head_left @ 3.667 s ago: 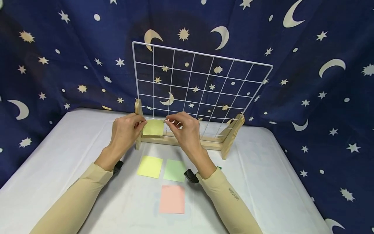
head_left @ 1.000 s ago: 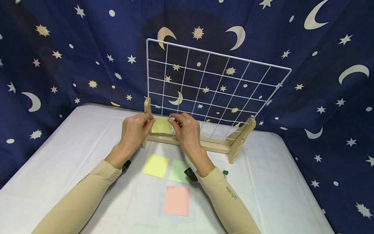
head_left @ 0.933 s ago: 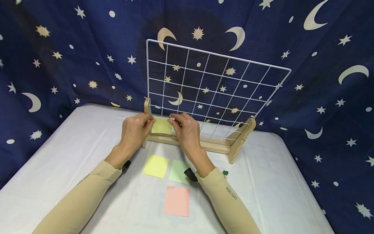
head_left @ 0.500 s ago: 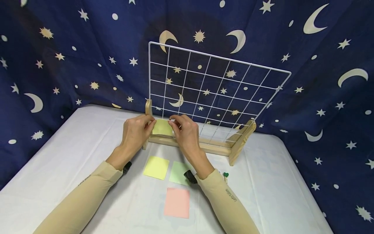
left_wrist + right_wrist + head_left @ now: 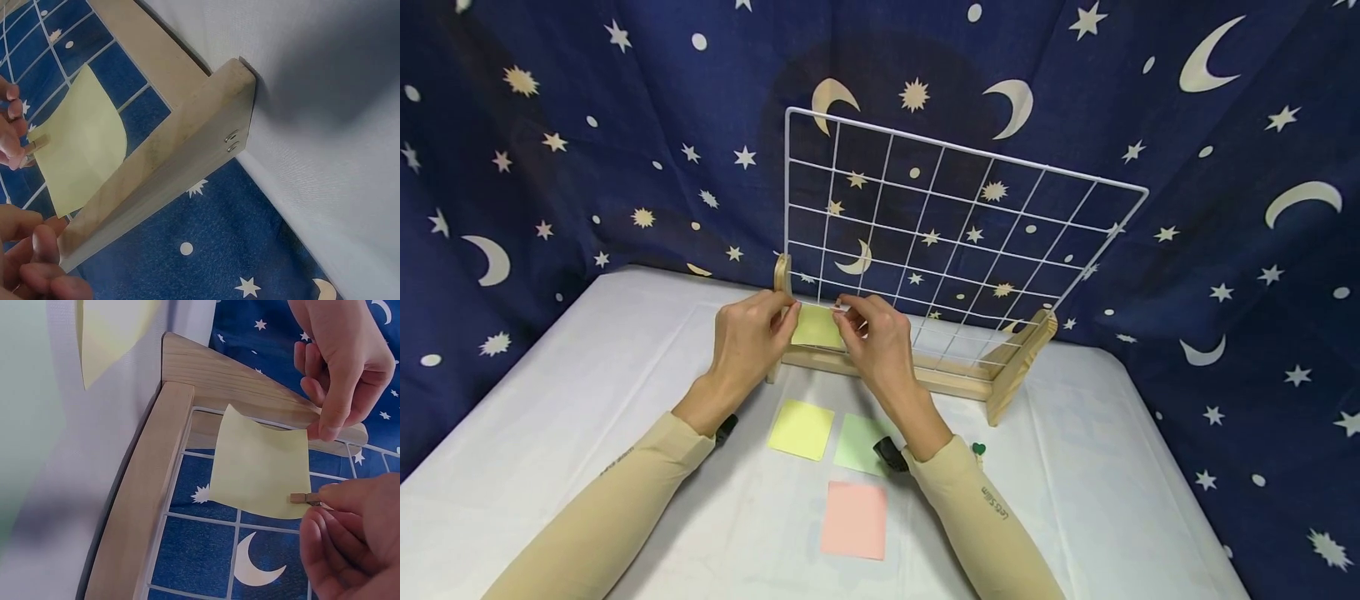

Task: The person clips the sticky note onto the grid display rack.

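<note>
A pale yellow sticky note [image 5: 816, 327] lies against the lower left of a white wire grid [image 5: 992, 156]. My left hand [image 5: 747, 337] pinches its upper left corner between thumb and finger, beside the grid's left wooden foot. At the opposite upper corner, my right hand [image 5: 880, 337] pinches a small wooden clothespin [image 5: 303, 499]. The clothespin's tip overlaps the note's edge in the right wrist view. Slightly bowed, the note [image 5: 81, 144] stands out from the wires in the left wrist view.
On the white tablecloth [image 5: 700, 517] lie a bright yellow note [image 5: 801, 430], a green note [image 5: 857, 442] partly behind my right wrist, and a pink note [image 5: 853, 521]. A green heart-topped clip [image 5: 978, 449] shows beside the right sleeve. A starry curtain [image 5: 880, 50] hangs behind.
The head view has shifted, so the grid and notes sit farther right in it, and the green heart now shows more. Both hands keep to the same note corners, nearly still over the last second.
</note>
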`<move>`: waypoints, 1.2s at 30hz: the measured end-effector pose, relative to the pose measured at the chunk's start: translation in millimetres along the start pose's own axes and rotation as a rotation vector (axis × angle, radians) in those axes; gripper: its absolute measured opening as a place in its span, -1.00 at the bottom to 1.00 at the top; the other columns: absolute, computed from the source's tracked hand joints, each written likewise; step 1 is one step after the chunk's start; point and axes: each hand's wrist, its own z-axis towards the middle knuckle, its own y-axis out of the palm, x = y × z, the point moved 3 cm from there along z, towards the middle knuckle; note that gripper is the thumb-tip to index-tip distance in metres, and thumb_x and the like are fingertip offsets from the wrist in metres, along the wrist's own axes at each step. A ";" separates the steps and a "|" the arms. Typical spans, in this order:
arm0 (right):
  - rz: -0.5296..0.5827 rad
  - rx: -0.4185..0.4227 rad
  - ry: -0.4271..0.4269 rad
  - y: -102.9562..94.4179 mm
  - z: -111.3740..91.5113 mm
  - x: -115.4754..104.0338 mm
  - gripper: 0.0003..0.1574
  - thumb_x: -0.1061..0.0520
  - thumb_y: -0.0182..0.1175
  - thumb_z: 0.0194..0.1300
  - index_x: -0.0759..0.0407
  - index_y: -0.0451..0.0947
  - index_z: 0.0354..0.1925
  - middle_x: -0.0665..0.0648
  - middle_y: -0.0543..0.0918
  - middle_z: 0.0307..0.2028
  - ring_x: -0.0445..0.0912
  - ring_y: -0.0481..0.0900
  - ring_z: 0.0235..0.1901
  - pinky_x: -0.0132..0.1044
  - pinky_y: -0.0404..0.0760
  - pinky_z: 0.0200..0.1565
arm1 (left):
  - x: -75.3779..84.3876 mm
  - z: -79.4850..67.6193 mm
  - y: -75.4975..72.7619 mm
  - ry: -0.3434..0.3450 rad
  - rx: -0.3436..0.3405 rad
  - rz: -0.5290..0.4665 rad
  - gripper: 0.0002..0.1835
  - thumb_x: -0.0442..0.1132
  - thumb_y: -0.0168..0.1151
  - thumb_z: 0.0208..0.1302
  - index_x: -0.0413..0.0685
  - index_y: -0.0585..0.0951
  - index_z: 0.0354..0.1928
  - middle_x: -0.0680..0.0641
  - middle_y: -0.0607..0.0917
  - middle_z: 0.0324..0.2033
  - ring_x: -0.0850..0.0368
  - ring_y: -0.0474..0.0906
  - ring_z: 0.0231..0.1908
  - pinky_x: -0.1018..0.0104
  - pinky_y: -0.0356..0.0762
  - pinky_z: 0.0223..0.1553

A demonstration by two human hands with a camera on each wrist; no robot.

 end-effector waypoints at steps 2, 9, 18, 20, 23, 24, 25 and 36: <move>0.011 -0.004 0.000 -0.9 -0.6 -0.2 -0.76 0.27 0.41 0.36 0.33 0.76 -0.03 0.15 0.74 -0.39 -0.07 0.74 -0.41 -0.30 0.73 -0.36 | 1.2 -0.7 -0.5 0.004 0.013 -0.011 -0.91 -0.35 0.40 0.29 -0.21 0.75 -0.38 -0.02 0.52 -0.67 0.15 0.36 -0.67 0.24 0.25 -0.61; 0.066 -0.016 0.010 -7.3 -4.3 -0.7 -0.73 0.32 0.36 0.36 0.38 0.74 0.01 0.21 0.77 -0.34 -0.03 0.80 -0.37 -0.33 0.75 -0.35 | 2.3 -2.6 0.3 0.001 0.040 -0.028 -0.89 -0.34 0.39 0.29 -0.22 0.74 -0.39 -0.02 0.50 -0.67 0.19 0.32 -0.68 0.26 0.23 -0.62; 0.094 0.007 -0.026 -15.7 -10.1 2.2 -0.71 0.35 0.30 0.37 0.35 0.73 0.04 0.19 0.79 -0.27 -0.04 0.80 -0.34 -0.36 0.74 -0.33 | 2.4 -6.9 -0.7 -0.006 0.052 -0.057 -0.87 -0.35 0.40 0.27 -0.20 0.71 -0.44 0.00 0.46 -0.68 0.21 0.29 -0.67 0.28 0.19 -0.62; 0.099 0.018 -0.027 -17.6 -12.0 2.7 -0.73 0.35 0.29 0.37 0.34 0.74 0.01 0.18 0.79 -0.27 -0.05 0.79 -0.34 -0.36 0.74 -0.33 | 3.0 -7.6 -0.8 -0.007 0.045 -0.063 -0.86 -0.35 0.39 0.27 -0.19 0.70 -0.46 0.00 0.45 -0.67 0.21 0.28 -0.67 0.28 0.18 -0.61; 0.107 0.035 -0.029 -19.8 -14.3 3.5 -0.76 0.35 0.29 0.37 0.35 0.75 -0.02 0.19 0.79 -0.27 -0.04 0.79 -0.33 -0.35 0.75 -0.33 | 3.8 -8.3 -1.9 -0.005 0.040 -0.071 -0.86 -0.35 0.40 0.26 -0.19 0.69 -0.47 0.01 0.43 -0.68 0.21 0.26 -0.67 0.28 0.16 -0.62; 0.109 0.038 -0.030 -20.6 -14.7 3.6 -0.77 0.36 0.29 0.36 0.35 0.75 -0.03 0.19 0.79 -0.27 -0.04 0.79 -0.33 -0.34 0.75 -0.32 | 4.2 -8.8 -2.4 -0.005 0.036 -0.072 -0.86 -0.36 0.40 0.25 -0.19 0.69 -0.47 0.02 0.42 -0.68 0.22 0.25 -0.67 0.28 0.16 -0.62; 0.111 0.041 -0.032 -21.4 -15.3 3.6 -0.77 0.36 0.29 0.36 0.36 0.75 -0.04 0.19 0.79 -0.27 -0.03 0.79 -0.33 -0.34 0.75 -0.32 | 4.5 -9.5 -2.9 -0.006 0.033 -0.074 -0.86 -0.36 0.40 0.25 -0.18 0.69 -0.47 0.02 0.42 -0.69 0.22 0.25 -0.68 0.28 0.15 -0.62; 0.139 0.041 -0.027 -27.5 -23.9 6.3 -0.80 0.27 0.36 0.37 0.34 0.76 -0.07 0.16 0.81 -0.29 -0.05 0.78 -0.34 -0.25 0.77 -0.33 | 20.0 -23.3 -0.4 -0.046 -0.075 -0.129 -0.88 -0.35 0.45 0.24 -0.13 0.72 -0.45 0.05 0.45 -0.69 0.26 0.28 -0.65 0.32 0.24 -0.58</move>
